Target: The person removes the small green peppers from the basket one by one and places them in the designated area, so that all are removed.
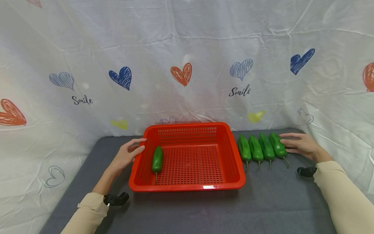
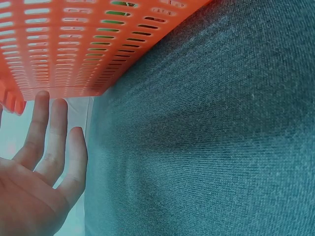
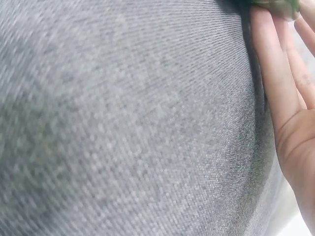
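Observation:
My left hand (image 1: 126,156) is at the left rim of a red plastic basket (image 1: 187,187), with its fingertips at the edge. In the left wrist view, fingers (image 2: 58,125) extend loosely beside the slotted outer wall; the thumb is hidden there. One green pepper (image 1: 157,159) lies inside the basket near its left wall, stem toward me. To the basket's right, several green peppers lie in a row. My right hand (image 1: 305,146) touches the right side of the rightmost pepper (image 1: 277,146) with nearly straight fingers; only a bit of that pepper shows in the right wrist view.
The row's other peppers include one (image 1: 244,148) right beside the basket wall, then a second (image 1: 255,148) and a third (image 1: 267,146). A grey cloth (image 1: 187,214) covers the table. Behind it hangs a white curtain (image 1: 204,104) printed with hearts.

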A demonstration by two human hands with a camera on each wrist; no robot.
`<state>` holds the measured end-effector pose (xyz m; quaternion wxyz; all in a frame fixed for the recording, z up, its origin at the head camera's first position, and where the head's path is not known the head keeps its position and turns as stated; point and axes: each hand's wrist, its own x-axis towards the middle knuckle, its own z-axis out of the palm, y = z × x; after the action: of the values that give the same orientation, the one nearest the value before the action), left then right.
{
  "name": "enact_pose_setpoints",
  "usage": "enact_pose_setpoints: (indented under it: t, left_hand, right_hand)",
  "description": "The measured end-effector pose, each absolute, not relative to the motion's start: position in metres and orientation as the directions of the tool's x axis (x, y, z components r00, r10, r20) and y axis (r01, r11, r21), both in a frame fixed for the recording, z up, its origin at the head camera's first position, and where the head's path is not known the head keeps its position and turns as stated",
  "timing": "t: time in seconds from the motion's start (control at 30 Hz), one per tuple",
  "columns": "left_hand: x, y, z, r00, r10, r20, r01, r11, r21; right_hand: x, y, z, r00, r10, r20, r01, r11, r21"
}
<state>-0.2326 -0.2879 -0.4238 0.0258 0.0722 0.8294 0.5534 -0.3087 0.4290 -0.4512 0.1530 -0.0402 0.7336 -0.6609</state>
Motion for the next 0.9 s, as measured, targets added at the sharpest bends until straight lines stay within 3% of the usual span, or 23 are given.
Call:
enact_pose_setpoints:
  t: [0.3, 0.57, 0.9]
  left_hand:
    - [-0.233, -0.289, -0.424, -0.988, 0.148, 0.032, 0.085, 0.370, 0.925]
    - [-0.233, -0.288, -0.424, -0.989, 0.145, 0.038, 0.091, 0.380, 0.921]
    - [-0.234, -0.288, -0.424, -0.988, 0.149, 0.045, 0.097, 0.362, 0.927]
  right_hand:
    - [-0.309, 0.429, -0.452, -0.955, -0.243, -0.173, 0.128, 0.191, -0.973]
    - [-0.307, 0.427, -0.448, -0.955, -0.278, -0.100, 0.061, 0.145, -0.988]
    - [-0.303, 0.418, -0.436, -0.975, -0.223, 0.014, -0.103, 0.396, -0.912]
